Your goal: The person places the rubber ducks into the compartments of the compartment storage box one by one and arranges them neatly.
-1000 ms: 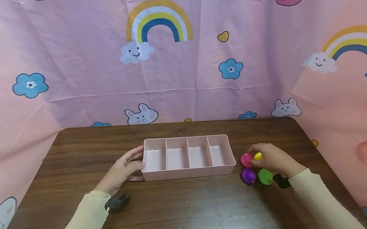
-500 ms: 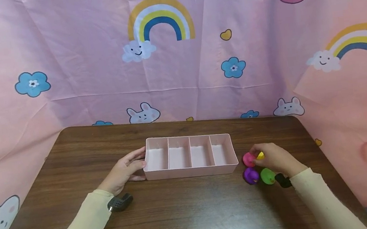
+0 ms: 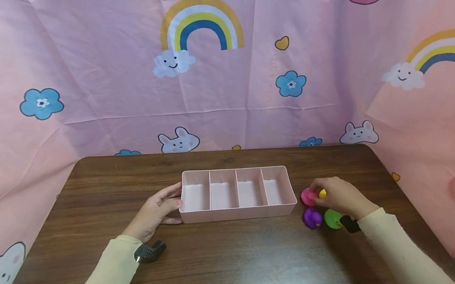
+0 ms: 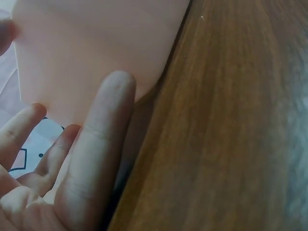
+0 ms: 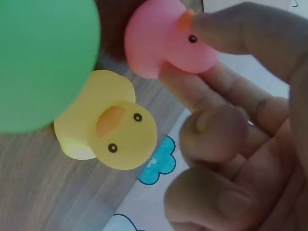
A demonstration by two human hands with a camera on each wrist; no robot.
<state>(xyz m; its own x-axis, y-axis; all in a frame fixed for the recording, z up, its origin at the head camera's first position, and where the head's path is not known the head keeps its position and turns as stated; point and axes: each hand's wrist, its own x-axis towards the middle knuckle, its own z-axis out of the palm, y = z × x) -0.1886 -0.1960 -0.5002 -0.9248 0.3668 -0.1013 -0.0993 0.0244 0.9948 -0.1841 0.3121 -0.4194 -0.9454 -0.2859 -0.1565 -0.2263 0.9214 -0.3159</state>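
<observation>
A pale pink box (image 3: 239, 213) with several compartments stands on the table. My left hand (image 3: 155, 212) is at its left end, fingers extended. In the left wrist view the fingertips (image 4: 120, 79) touch the box's end wall (image 4: 91, 53). My right hand (image 3: 340, 195) pinches a pink rubber duck (image 5: 151, 38) by the head, thumb at its beak and fingers on the other side. Beside that hand sit a yellow rubber duck (image 5: 125, 134), partly covered in the head view, a purple rubber duck (image 3: 312, 217) and a green rubber duck (image 3: 332, 219).
The dark wooden table (image 3: 226, 267) runs back to a pink and lilac cloth (image 3: 220, 85) printed with rainbows and flowers. The ducks stand close together, just right of the box. Dark wrist straps (image 3: 150, 252) are on both arms.
The head view has shifted slightly, moving everything a little to the right in the picture. Both hands stay where they were, at the box and at the pink rubber duck.
</observation>
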